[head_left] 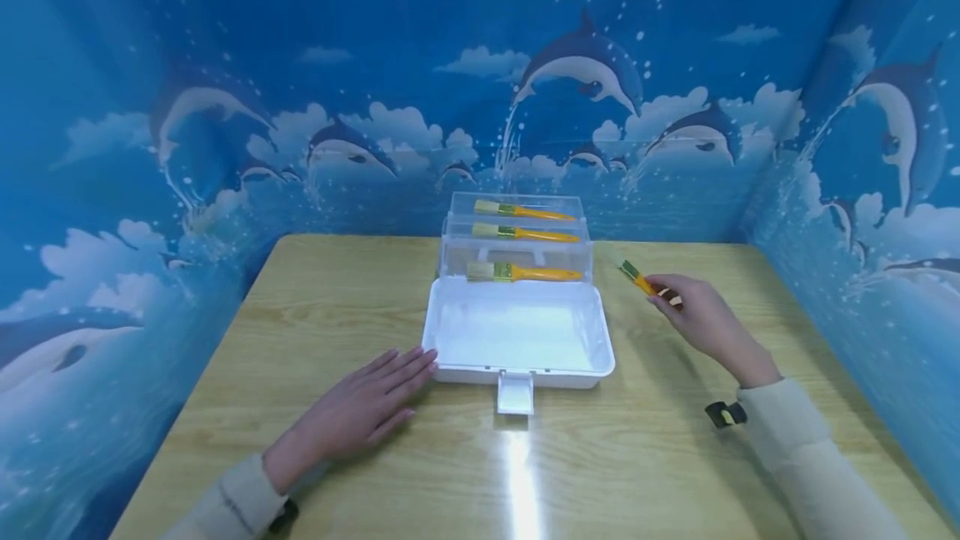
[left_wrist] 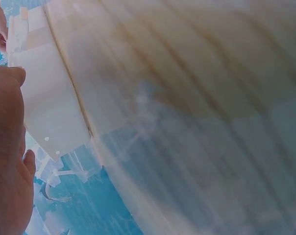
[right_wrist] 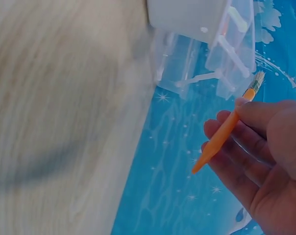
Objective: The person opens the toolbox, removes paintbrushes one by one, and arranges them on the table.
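Observation:
My right hand (head_left: 701,315) pinches a small paintbrush (right_wrist: 226,128) by its orange handle, to the right of a white box (head_left: 517,378). The brush's pale bristles point up and away from the palm in the right wrist view. My left hand (head_left: 363,402) lies with straight fingers at the box's front left corner, fingertips touching its edge. The box stands open, and its main compartment shows a bare white floor. Behind that, stepped clear trays (head_left: 453,252) carry a wide paintbrush (head_left: 543,274), a middle paintbrush (head_left: 543,235) and a back paintbrush (head_left: 540,213), bristles to the left.
A white latch flap (head_left: 516,394) hangs from the box's front over the wooden table (head_left: 352,290). Blue dolphin-printed curtains (head_left: 390,40) enclose the table at the back and sides. Black wrist straps show at both cuffs, such as the right strap (head_left: 726,415).

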Motion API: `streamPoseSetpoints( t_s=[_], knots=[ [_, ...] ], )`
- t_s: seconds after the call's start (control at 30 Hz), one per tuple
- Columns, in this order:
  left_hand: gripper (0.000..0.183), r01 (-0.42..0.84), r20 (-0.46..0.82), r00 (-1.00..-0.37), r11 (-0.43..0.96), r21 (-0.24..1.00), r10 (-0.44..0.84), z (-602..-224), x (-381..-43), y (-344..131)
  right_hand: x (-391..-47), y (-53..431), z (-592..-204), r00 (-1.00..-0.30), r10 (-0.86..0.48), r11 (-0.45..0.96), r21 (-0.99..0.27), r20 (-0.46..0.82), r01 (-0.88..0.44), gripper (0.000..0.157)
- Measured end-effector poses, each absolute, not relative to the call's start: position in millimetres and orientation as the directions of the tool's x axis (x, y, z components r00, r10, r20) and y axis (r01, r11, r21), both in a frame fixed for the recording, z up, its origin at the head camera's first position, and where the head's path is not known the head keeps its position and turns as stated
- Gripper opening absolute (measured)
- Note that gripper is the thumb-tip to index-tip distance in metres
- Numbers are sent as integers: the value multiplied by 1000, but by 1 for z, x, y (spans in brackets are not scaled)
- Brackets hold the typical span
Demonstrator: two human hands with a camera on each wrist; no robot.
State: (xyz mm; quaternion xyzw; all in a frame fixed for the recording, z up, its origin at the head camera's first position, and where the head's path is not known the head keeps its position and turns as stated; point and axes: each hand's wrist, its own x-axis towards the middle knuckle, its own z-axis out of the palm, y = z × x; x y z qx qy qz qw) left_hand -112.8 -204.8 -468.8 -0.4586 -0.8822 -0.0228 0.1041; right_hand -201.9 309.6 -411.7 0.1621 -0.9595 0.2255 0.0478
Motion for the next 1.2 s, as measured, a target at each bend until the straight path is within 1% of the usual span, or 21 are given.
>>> streamPoseSetpoints(
  t_s=[0.3, 0.47, 0.63, 0.87, 1.03, 1.2],
  knots=[
    [67, 812, 220, -556, 580, -66, 802, -471, -113, -206, -205, 311, -425, -953, -256, 853, -426, 160, -301, 33],
    [67, 820, 220, -549, 571, -45, 806, -470, -113, -205, -207, 310, -430, -966, -221, 869, -422, 133, -257, 33],
    [66, 824, 225, -544, 565, -35, 808, -470, -114, -205, -212, 309, -434, -971, -208, 879, -412, 119, -239, 33],
    [67, 826, 229, -542, 563, -34, 808, -471, -114, -206, -216, 303, -440, -980, -192, 904, -380, 51, -197, 33],
    [67, 829, 248, -531, 557, -45, 810, -471, -114, -206, -219, 300, -442, -982, -180, 908, -374, 57, -188, 32],
    [68, 826, 242, -538, 563, -41, 807, -471, -115, -207, -226, 299, -445, -985, -169, 905, -390, 41, -171, 32]
  ],
)
